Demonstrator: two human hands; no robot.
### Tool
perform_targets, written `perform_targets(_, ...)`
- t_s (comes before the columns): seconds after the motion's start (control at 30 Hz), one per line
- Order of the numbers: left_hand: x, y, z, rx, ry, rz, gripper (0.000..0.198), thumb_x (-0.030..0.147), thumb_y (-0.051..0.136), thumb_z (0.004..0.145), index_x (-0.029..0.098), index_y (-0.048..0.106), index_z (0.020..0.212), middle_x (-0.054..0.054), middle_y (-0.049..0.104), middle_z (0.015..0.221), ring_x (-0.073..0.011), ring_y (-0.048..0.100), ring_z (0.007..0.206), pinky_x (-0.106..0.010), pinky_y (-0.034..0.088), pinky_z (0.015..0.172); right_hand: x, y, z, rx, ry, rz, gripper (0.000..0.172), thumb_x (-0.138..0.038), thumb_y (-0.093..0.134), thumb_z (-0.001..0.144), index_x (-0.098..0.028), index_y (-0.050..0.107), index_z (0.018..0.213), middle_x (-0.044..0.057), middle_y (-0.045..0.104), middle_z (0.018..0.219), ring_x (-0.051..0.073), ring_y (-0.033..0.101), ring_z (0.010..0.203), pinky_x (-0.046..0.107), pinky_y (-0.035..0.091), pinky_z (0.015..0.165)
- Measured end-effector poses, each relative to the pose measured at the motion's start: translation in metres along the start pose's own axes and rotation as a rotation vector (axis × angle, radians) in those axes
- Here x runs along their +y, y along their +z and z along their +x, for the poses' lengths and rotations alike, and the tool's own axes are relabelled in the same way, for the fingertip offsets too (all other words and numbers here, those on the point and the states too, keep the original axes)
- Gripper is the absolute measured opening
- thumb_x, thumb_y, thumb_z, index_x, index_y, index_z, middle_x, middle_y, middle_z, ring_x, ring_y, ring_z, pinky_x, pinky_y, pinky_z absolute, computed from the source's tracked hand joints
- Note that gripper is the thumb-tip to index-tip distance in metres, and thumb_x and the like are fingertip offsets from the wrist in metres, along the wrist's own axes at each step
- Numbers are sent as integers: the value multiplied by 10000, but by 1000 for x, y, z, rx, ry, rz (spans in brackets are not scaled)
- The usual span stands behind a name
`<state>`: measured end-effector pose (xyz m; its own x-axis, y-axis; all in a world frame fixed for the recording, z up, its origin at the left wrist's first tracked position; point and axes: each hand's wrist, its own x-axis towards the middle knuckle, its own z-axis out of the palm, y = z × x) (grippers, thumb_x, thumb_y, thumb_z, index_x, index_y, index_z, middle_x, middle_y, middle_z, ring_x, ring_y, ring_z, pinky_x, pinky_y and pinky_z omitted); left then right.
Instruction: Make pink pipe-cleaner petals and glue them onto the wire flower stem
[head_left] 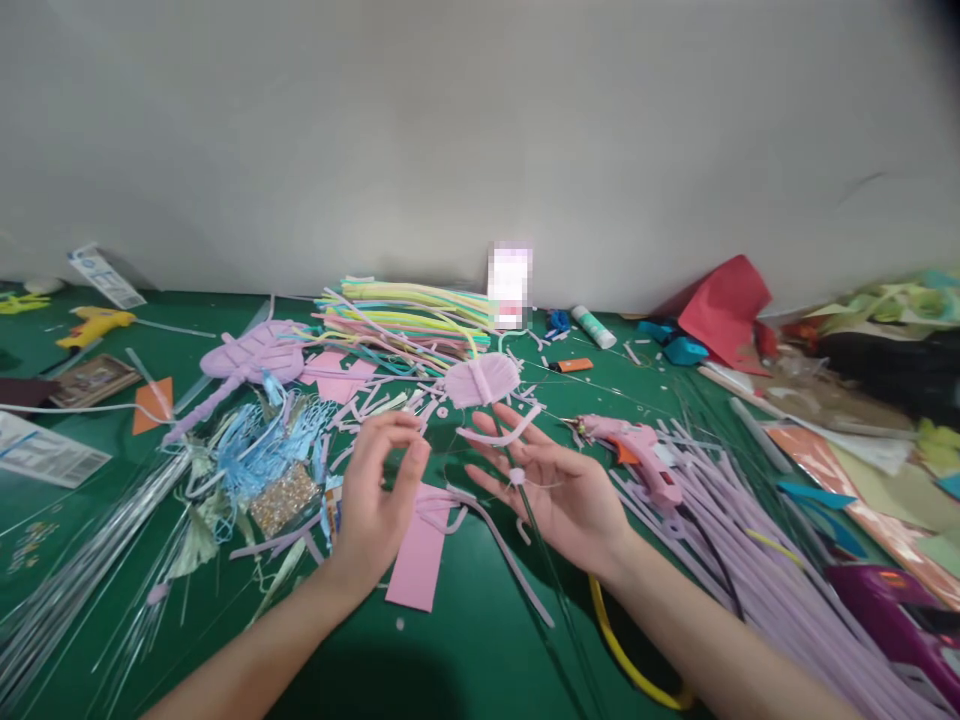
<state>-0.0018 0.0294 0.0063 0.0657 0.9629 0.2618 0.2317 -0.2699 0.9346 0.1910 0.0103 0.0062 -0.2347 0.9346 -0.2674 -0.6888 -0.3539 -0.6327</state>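
Note:
My right hand is palm up with its fingers spread, and a thin stem lies across them. A lilac oval head made of pipe cleaners tops the stem. Beneath it a short curved lilac pipe cleaner crosses the fingertips, and a small lilac bead-like knob sits on the stem with fine clear threads around it. My left hand hovers to the left, fingers curled and thumb slightly apart, with nothing visible between them. Close by it lies a pink card with a loose lilac pipe cleaner.
Behind the hands lies a bundle of coloured pipe cleaners. A pink glue gun and many lilac pipe cleaners are right. Left are blue tassels, a lilac pipe-cleaner piece and clear rods. A phone leans against the wall.

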Motion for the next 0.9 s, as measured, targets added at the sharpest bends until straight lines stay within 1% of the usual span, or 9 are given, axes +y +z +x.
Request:
perform_targets(0.07,-3,0,6,27,-94,-117,218,416,613,882,225,585,982,-69,603,1142,-225,563,1135,-308,456,933,6,0,-1,-38,4,10,378,-138,616,790,-268,649,1144,11,678,1270,212,585,1240,440,435,1083)
perform_targets(0.13,-5,1,11,-74,-242,-291,313,456,607,879,218,555,1075,-59,627,1080,-201,609,1000,-287,491,813,13,1,-2,-78,26,3,350,-153,652,801,-253,653,1137,26,700,1230,210,624,1190,416,449,1066)
perform_targets(0.23,-4,0,14,-135,-370,-428,252,440,610,878,188,598,872,-5,626,826,-136,588,749,-226,468,672,22,0,-3,-94,72,-84,347,-224,708,817,-230,640,1157,61,731,1160,207,681,1092,375,481,1009)
perform_targets(0.3,-3,-1,14,-116,-386,-426,267,393,635,864,174,585,720,19,588,718,-109,547,664,-204,442,628,22,-3,-3,-82,83,-161,400,-266,751,793,-222,629,1171,80,749,1096,210,701,1045,343,507,942)
perform_targets(0.43,-3,-3,14,-94,-366,-369,275,367,645,856,170,596,671,25,580,675,-101,515,621,-202,418,598,11,-9,1,-113,-2,-178,470,-344,800,731,-240,649,1164,71,719,1159,189,690,1016,292,528,856)
perform_targets(0.53,-4,-4,13,-109,-330,-303,292,369,635,861,167,598,654,24,578,647,-102,506,623,-200,406,601,2,-11,5,-121,-18,-221,405,-399,771,757,-239,673,1115,68,714,1155,179,684,981,296,532,842)
perform_targets(0.63,-3,-2,11,-177,-325,-263,304,384,636,851,163,600,645,21,594,635,-102,512,607,-200,396,578,0,-9,8,-40,-3,-359,271,-430,736,791,-198,708,929,55,741,988,141,690,796,238,530,677)
perform_targets(0.73,-3,1,7,-244,-370,-303,297,412,656,832,163,611,676,15,619,651,-110,546,626,-201,410,578,4,-5,9,-9,-18,-456,266,-429,738,791,-168,726,841,24,714,808,96,636,648,198,492,584)
perform_targets(0.9,-5,5,5,-337,-416,-360,253,414,696,811,168,678,868,-10,687,780,-147,620,729,-239,484,670,9,-1,7,-10,-46,-493,254,-405,765,767,-167,756,855,-1,678,703,92,608,619,208,484,602)
